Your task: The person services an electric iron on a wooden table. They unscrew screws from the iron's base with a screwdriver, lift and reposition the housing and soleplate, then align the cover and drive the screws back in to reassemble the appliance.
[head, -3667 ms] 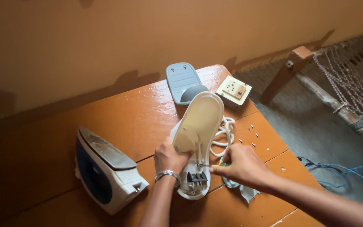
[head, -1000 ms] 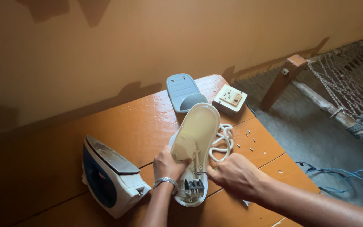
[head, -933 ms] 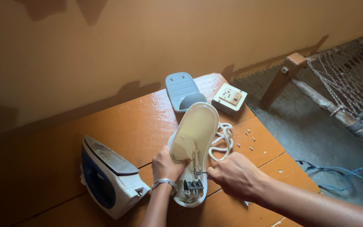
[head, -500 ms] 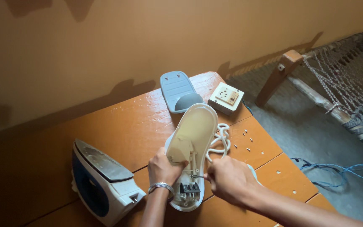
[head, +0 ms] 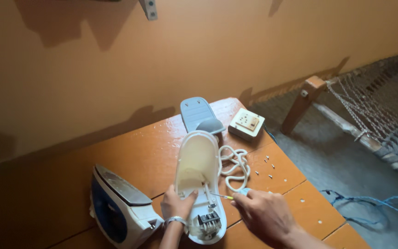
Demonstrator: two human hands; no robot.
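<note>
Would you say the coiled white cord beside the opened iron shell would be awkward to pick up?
Probably floppy: the white cord lies in loose loops on the wooden table, so it would likely sag and uncoil. It looks light, but it seems to run towards the opened iron shell, so lifting it might tug that.

Left hand: bare, no glove is worn.
Left wrist: a silver metal bangle is worn.
Right hand: bare, no ring is seen.
Forearms: both uncovered, no sleeves are shown.
</note>
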